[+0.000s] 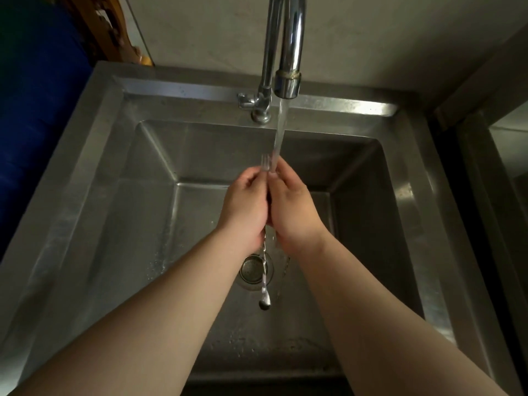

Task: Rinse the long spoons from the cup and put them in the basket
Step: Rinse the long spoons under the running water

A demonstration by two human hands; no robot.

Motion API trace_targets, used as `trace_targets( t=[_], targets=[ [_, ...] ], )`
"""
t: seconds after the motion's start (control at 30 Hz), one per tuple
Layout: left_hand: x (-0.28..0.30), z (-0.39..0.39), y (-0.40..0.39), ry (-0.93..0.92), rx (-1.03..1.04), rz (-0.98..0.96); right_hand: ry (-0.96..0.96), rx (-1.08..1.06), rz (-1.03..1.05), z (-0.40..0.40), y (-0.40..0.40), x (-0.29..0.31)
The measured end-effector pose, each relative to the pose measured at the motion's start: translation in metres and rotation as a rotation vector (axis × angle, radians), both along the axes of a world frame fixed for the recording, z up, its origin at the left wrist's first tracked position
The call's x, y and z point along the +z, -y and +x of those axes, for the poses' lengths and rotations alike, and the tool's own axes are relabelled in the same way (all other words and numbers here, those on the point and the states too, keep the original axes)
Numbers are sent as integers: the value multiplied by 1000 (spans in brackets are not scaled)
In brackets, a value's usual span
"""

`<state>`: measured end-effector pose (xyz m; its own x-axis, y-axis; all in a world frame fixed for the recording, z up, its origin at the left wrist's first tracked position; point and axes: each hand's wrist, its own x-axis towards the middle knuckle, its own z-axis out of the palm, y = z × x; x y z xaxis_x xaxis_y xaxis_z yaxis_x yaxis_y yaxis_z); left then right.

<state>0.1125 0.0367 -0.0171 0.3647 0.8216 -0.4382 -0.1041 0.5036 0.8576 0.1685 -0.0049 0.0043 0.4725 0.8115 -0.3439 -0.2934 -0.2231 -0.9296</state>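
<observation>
Over the middle of the steel sink (pixel 94 172) I hold a long twisted-stem metal spoon (pixel 264 277) upright between both palms. Its forked upper end sticks out above my fingers and its small bowl hangs low, near the drain. My left hand (pixel 245 204) and my right hand (pixel 291 207) press together around the stem. Water runs from the tap (pixel 288 67) onto the top of the spoon and my fingertips. No cup or basket is in view.
The drain strainer (pixel 253 268) lies at the sink bottom under my wrists. The tap lever and base (pixel 257 105) stand on the back rim. A blue container (pixel 34 110) is at the left. Another steel surface (pixel 508 155) adjoins on the right.
</observation>
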Motion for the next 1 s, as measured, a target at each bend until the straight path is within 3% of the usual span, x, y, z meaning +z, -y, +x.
trace_targets(
  t=[0.2, 0.47, 0.63, 0.73, 0.87, 1.0],
  targets=[
    [9, 6, -6, -179, -18, -85, -72, -5, -88, -9, 19, -12],
    [-1, 8, -9, 19, 68, -102, 105, 12, -131, -4, 26, -12],
    [5, 14, -20, -23, 246, -217, 195, 68, -154, -7, 35, -16],
    [10, 19, -23, -75, 199, -287, 267, 18, -218, -8, 36, -18],
    [6, 15, -28, 118, 310, -313, 464, 96, -278, 1, 30, -15],
    [-7, -15, -46, 248, 560, -417, 824, 478, -441, 12, 19, -6]
  ],
)
